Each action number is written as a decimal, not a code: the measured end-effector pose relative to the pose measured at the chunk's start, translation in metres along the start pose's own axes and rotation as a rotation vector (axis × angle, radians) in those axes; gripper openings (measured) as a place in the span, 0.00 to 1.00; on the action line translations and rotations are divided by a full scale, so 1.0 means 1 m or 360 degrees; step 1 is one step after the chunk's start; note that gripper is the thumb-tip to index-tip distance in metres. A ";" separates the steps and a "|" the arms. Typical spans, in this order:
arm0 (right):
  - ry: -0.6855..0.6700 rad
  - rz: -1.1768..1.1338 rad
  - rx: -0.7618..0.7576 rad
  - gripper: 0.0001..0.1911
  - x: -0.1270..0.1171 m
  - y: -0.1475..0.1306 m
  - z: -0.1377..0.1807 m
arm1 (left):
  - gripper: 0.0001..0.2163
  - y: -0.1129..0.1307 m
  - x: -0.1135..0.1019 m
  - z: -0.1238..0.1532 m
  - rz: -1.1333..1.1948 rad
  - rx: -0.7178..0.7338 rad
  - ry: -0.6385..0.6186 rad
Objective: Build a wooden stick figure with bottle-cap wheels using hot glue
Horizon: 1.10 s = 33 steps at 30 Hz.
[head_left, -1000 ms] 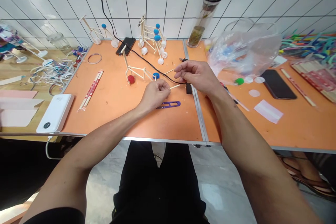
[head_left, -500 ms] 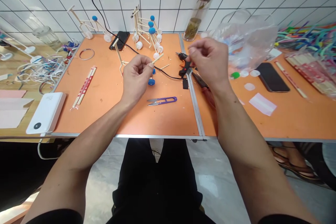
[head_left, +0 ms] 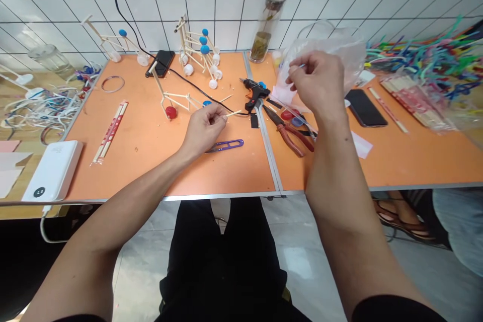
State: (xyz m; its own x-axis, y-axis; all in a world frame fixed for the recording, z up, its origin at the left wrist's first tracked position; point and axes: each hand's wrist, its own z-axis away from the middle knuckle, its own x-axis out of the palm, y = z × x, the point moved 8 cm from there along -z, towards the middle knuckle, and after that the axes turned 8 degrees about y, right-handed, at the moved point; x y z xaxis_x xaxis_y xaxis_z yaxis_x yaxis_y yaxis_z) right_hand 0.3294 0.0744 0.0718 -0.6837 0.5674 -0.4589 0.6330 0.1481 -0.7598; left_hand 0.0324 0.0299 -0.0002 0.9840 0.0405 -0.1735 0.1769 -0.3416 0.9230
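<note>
My left hand [head_left: 207, 131] is closed in a pinch on a short wooden stick [head_left: 234, 113], whose tip pokes out to the right. Just beyond it stands a small stick frame [head_left: 177, 99] with a red bottle cap [head_left: 171, 112] and a blue one [head_left: 207, 103]. Purple thread snips [head_left: 231, 145] lie beside the hand, their blades partly covered. My right hand [head_left: 319, 80] is raised in front of a clear plastic bag [head_left: 352, 55], fingers curled against the thumb. Whatever it may hold cannot be made out, nor whether it touches the bag.
A black glue gun [head_left: 255, 94] and red-handled pliers [head_left: 289, 133] lie by the table's metal seam. More stick frames [head_left: 199, 50] and a tea bottle [head_left: 269, 20] stand along the wall. Phones, wrapped chopsticks [head_left: 109, 133] and a white power bank [head_left: 53, 171] lie around.
My right hand has moved right, from above the glue gun to the bag, uncovering the pliers. My left hand has come lower with its stick, and the red-capped frame shows more fully.
</note>
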 end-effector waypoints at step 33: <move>-0.1059 0.1610 -0.0195 0.17 0.055 0.040 0.020 | 0.12 0.006 0.028 0.027 -0.1471 0.0247 -0.0493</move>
State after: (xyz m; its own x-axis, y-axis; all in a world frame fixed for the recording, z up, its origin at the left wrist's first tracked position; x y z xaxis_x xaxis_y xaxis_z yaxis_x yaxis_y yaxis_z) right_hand 0.3101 0.0951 0.0072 0.1086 -0.0496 -0.9928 0.9936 -0.0247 0.1099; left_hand 0.0607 0.0034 -0.0085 0.4067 0.1135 -0.9065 0.8466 -0.4197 0.3273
